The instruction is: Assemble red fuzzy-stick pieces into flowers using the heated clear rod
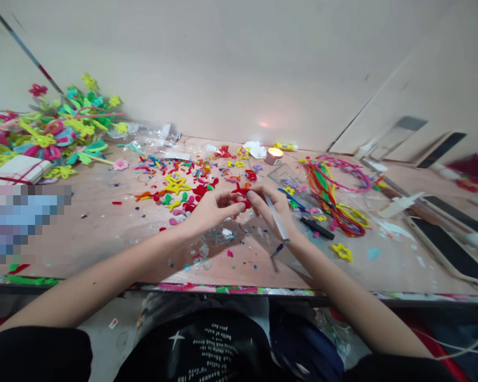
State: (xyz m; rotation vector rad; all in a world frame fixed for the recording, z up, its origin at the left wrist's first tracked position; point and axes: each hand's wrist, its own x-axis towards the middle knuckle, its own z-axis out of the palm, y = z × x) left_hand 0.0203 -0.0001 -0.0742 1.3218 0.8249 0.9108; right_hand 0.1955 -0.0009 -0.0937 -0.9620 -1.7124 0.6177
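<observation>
My left hand (pixel 212 210) and my right hand (pixel 271 208) meet above the middle of the wooden table (pixel 103 233). Together their fingertips pinch a small red pipe-cleaner piece (pixel 242 192). The right hand also carries a thin clear glue stick (pixel 276 218) that slants down toward my wrist. Small bent pipe-cleaner shapes in red, yellow, green and pink (pixel 179 187) lie scattered just beyond my left hand.
A lit tea candle (pixel 274 155) burns behind my hands. A bundle of long pipe cleaners (pixel 334 196) lies to the right, with a yellow star (pixel 341 251) nearer me. Finished pipe-cleaner flowers (pixel 59 132) pile at the far left. Phones (pixel 446 246) rest at the right edge.
</observation>
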